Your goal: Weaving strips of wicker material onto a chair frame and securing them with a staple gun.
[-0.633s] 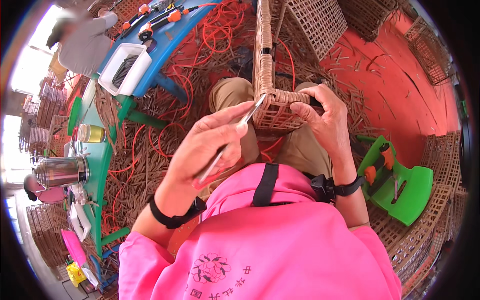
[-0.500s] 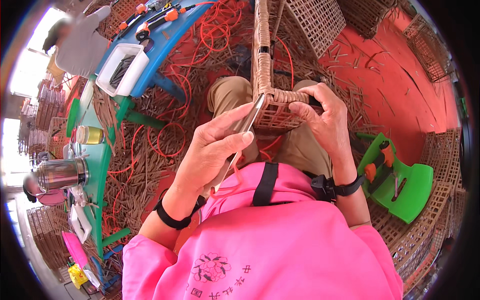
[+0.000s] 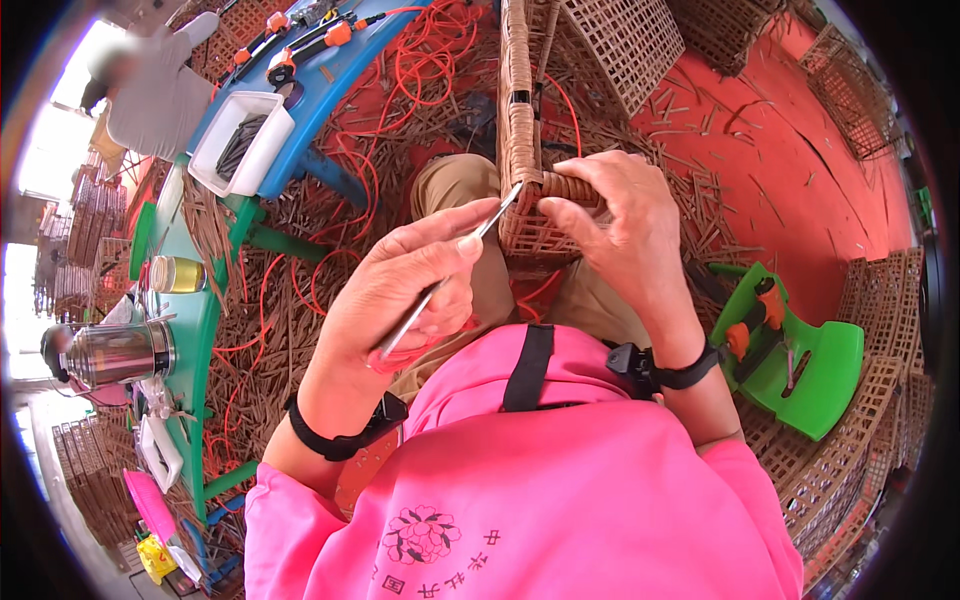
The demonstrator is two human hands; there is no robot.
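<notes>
A brown woven basket (image 3: 517, 140) stands before me, its corner between my hands. My left hand (image 3: 405, 275) is closed around a slim, shiny metal tool (image 3: 410, 322) with a reddish lower end; I cannot make out its exact kind. The tool's narrow tip meets the basket's corner, where the wrapped rims join. On the other side, my right hand (image 3: 630, 225) grips the short wrapped rim, thumb on the near side and fingers over the top. The palm side of that hand is partly hidden.
Orange-handled tools (image 3: 320, 45) lie on a blue table (image 3: 335, 75) beside a white tray (image 3: 205, 165) of dark strips. A jar (image 3: 178, 274) and a metal pot (image 3: 120, 352) stand on the green table. A green chair (image 3: 825, 380) is at right; scraps and orange hose cover the floor.
My left hand has tilted the metal tool and drawn slightly down and left, its tip staying at the corner. My right hand has shifted left along the short rim, closer to the corner.
</notes>
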